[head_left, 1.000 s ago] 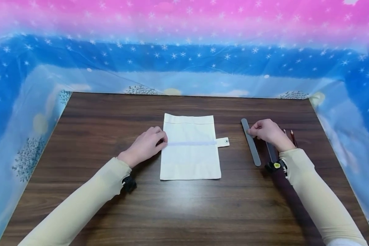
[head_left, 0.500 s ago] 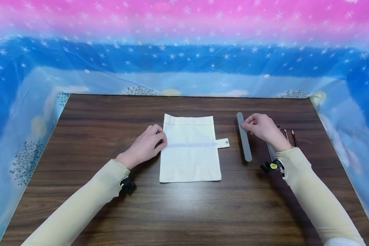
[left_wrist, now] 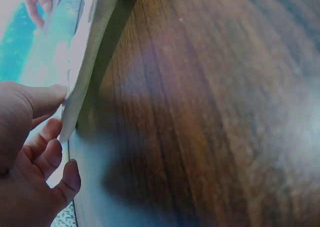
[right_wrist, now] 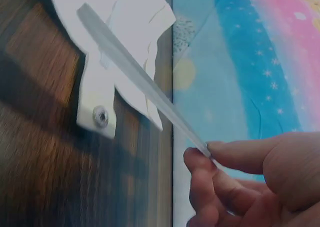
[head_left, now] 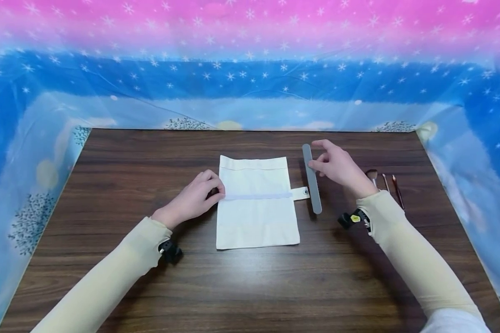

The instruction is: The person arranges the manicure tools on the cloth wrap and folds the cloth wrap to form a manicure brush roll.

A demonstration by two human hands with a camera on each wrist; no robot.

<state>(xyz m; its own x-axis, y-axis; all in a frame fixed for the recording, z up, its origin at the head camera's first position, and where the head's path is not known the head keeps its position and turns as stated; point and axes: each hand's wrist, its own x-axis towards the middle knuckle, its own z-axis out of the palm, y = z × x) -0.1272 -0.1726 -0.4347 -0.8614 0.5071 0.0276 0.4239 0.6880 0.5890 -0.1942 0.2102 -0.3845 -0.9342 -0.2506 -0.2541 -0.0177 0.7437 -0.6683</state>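
Observation:
A white fabric pouch (head_left: 256, 222) with a pale band across its middle lies on the table. At its left edge, my left hand (head_left: 193, 196) pinches the cloth between thumb and fingers; the left wrist view shows the pouch edge (left_wrist: 85, 72) raised a little there. My right hand (head_left: 337, 164) holds a flat grey nail file (head_left: 312, 180) with rounded ends, above the table just right of the pouch. In the right wrist view, thumb and forefinger pinch the nail file (right_wrist: 130, 69) near one end. The file's lower part is beside the pouch's snap tab (head_left: 301, 193).
To the right of my right hand lie a makeup brush (head_left: 371, 174) and two slim sticks, one pale (head_left: 385, 181) and one reddish brown (head_left: 397, 190). The dark wooden table (head_left: 250, 296) meets a pink and blue snowflake cloth (head_left: 250, 78) at its back and sides.
The right hand has lifted the nail file and carried it left to the pouch's tab, uncovering the makeup brush. The left hand stays on the pouch's edge.

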